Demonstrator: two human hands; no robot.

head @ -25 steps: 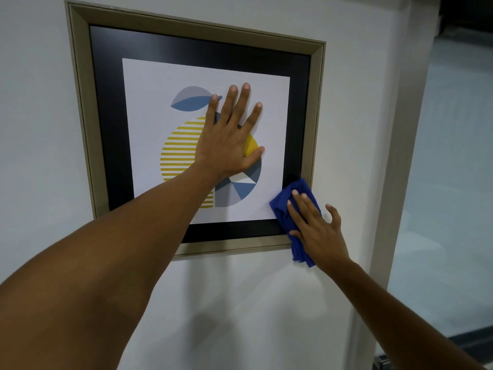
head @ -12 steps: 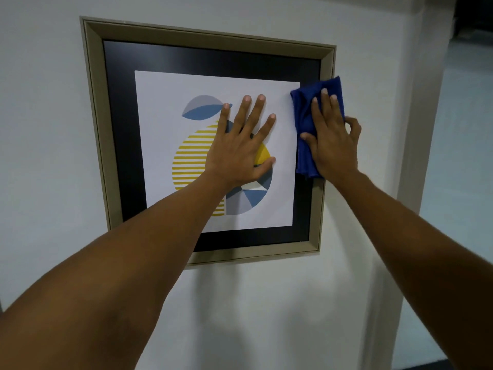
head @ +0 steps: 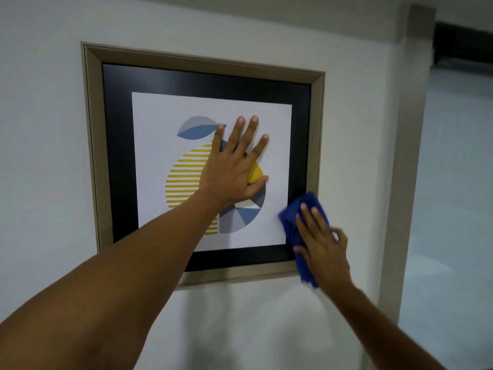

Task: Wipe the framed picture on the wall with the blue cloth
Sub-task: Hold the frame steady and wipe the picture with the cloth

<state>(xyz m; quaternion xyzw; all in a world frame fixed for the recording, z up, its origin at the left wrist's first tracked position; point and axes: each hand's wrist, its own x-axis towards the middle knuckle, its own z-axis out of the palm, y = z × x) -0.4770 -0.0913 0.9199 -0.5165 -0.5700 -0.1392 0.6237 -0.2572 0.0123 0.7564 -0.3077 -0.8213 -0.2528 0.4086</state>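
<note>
The framed picture (head: 117,161) hangs on a white wall: a beige frame, a black mat and a white print with a yellow, blue and grey fruit shape. My left hand (head: 234,169) lies flat on the middle of the print, fingers spread, holding nothing. My right hand (head: 321,244) presses the blue cloth (head: 294,222) against the picture's lower right corner, over the mat and the frame edge. Part of the cloth is hidden under my palm and its lower end hangs just below the frame.
A beige door jamb (head: 405,156) runs down the wall right of the picture. Beyond it opens a pale room or corridor (head: 458,182). The white wall (head: 40,182) stretches left of and below the frame.
My right hand swept the cloth from the lower right corner up to the upper right corner, then back down to the lower right. My left hand stayed flat on the print.
</note>
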